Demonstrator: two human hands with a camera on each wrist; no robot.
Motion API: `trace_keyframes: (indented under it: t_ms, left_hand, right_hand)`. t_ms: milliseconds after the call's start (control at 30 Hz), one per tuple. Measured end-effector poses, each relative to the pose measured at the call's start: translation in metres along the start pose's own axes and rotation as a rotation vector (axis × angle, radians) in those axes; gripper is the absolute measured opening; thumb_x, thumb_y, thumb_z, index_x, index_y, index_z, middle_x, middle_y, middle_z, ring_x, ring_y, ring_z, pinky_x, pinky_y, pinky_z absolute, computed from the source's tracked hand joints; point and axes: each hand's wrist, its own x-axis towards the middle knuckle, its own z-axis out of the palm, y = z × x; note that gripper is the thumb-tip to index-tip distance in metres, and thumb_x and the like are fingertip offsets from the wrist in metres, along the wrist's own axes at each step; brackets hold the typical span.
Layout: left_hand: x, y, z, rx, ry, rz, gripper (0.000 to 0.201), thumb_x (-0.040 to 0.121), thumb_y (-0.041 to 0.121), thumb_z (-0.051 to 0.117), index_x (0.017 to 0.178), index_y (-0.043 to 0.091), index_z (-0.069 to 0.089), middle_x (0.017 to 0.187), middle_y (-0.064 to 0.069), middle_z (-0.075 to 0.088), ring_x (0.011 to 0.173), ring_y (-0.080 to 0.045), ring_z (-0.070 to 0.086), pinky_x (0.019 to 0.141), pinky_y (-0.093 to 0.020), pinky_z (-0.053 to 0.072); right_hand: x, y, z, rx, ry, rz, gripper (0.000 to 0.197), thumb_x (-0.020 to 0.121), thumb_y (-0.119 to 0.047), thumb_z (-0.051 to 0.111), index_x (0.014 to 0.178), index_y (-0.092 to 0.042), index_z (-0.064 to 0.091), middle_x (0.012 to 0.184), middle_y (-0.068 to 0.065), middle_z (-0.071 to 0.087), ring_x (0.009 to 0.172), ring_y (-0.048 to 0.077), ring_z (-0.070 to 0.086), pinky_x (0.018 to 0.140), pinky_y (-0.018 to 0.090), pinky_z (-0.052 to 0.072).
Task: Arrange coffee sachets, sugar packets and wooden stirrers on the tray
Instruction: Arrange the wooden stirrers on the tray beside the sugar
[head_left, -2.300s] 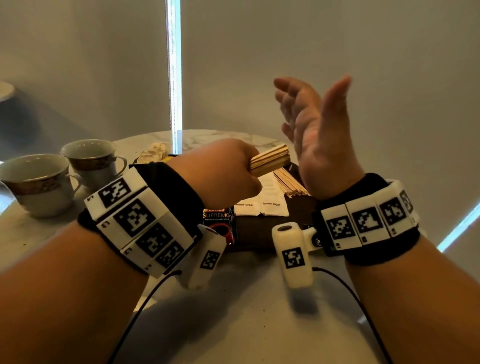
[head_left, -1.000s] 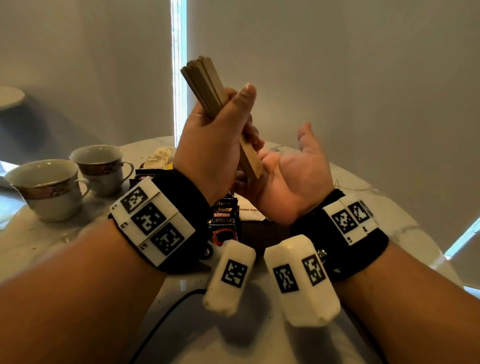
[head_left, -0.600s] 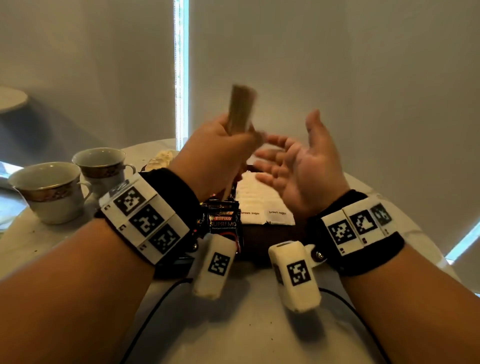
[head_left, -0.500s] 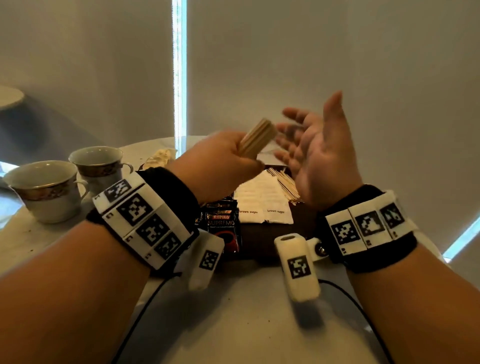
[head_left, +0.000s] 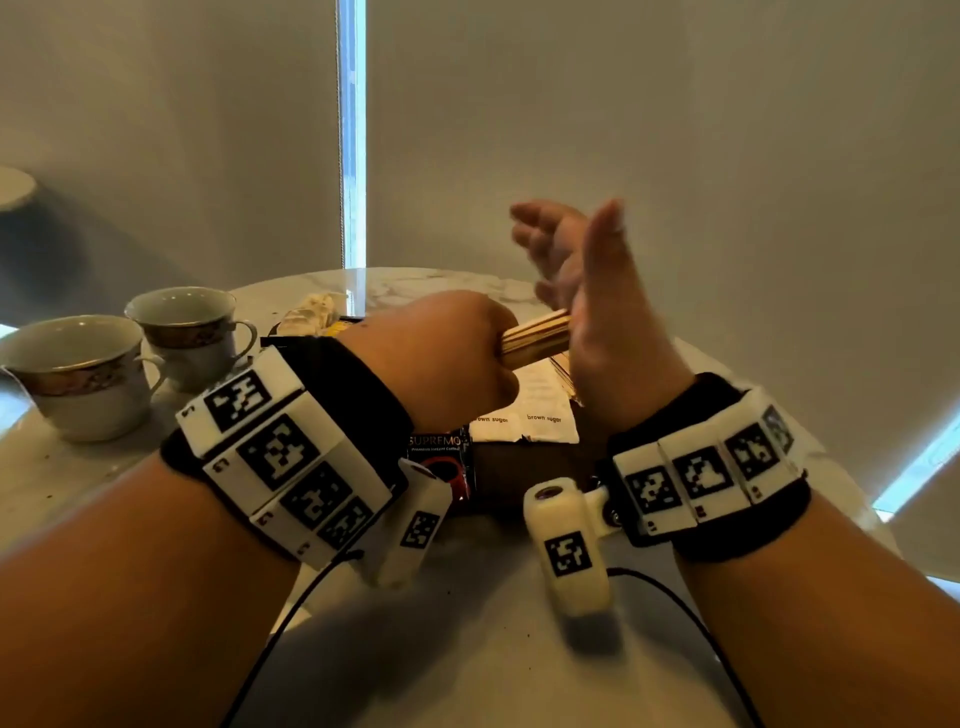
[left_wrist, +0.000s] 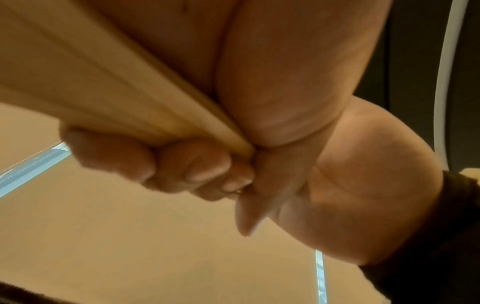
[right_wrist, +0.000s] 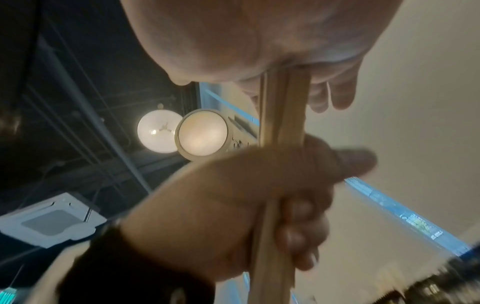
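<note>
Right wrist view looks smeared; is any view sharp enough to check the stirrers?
Right wrist view: ceiling lamps glare, lower edge motion-blurred. Left wrist view: stirrers too close, soft. Head view: sharpest; left hand grips the bundle, the open right hand has blurred fingertips.

Marble table (head_left: 93, 467): cups (head_left: 78, 374), tray (head_left: 524, 467)

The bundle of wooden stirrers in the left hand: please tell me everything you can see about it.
The bundle of wooden stirrers is a stack of thin, flat, pale wood strips pressed together. The left hand grips it in a closed fist, fingers curled round it. It lies roughly level above the tray, and its free end butts against the palm of the open right hand. More stirrers lie on the tray behind.
</note>
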Motion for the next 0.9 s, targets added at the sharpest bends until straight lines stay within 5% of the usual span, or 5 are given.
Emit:
trace_keyframes:
  t_ms: [267,333,433,600,900]
  left_hand:
    - [0.009,-0.003,0.008,-0.031,0.023,0.041,0.025,0.094,0.025,0.064,0.073,0.032,0.051,0.073,0.003,0.060,0.065,-0.009,0.057,0.059,-0.022,0.041]
    - [0.009,-0.006,0.004,-0.095,0.078,0.067,0.027,0.095,0.024,0.063,0.074,0.033,0.050,0.069,0.005,0.057,0.058,-0.004,0.056,0.051,-0.014,0.039]
    - [0.011,-0.013,0.001,-0.529,0.234,0.104,0.020,0.097,0.025,0.065,0.079,0.027,0.056,0.062,0.007,0.055,0.047,0.000,0.051,0.046,-0.011,0.042]
    - [0.015,-0.015,0.004,-1.238,0.452,0.245,0.026,0.095,0.031,0.063,0.069,0.029,0.057,0.061,0.005,0.049,0.060,-0.017,0.049,0.066,-0.039,0.046]
    - [0.012,0.005,0.015,-1.357,0.506,0.309,0.023,0.092,0.026,0.063,0.073,0.021,0.052,0.058,0.003,0.048,0.055,-0.019,0.047,0.062,-0.034,0.044]
  right_hand:
    - [0.001,0.003,0.005,0.069,-0.050,0.093,0.107,0.044,-0.108,0.023,0.124,-0.044,0.056,0.142,-0.006,0.054,0.138,0.015,0.043,0.116,0.053,0.031]
    - [-0.001,-0.002,0.004,0.267,0.024,0.140,0.098,0.061,-0.101,0.026,0.124,-0.034,0.058,0.139,0.002,0.057,0.134,0.021,0.049,0.114,0.050,0.036]
    - [0.001,0.003,-0.001,0.669,0.150,0.315,0.088,0.088,-0.078,0.025,0.131,-0.008,0.052,0.132,0.023,0.059,0.124,0.037,0.058,0.109,0.057,0.041]
    - [-0.002,0.014,0.011,1.124,-0.146,0.702,0.107,0.083,-0.086,0.030,0.142,0.003,0.039,0.136,0.038,0.051,0.125,0.052,0.053,0.110,0.059,0.039]
    - [-0.014,-0.007,0.023,1.395,-0.195,0.613,0.103,0.087,-0.082,0.031,0.134,0.008,0.047,0.136,0.032,0.054,0.129,0.045,0.051,0.108,0.056,0.037]
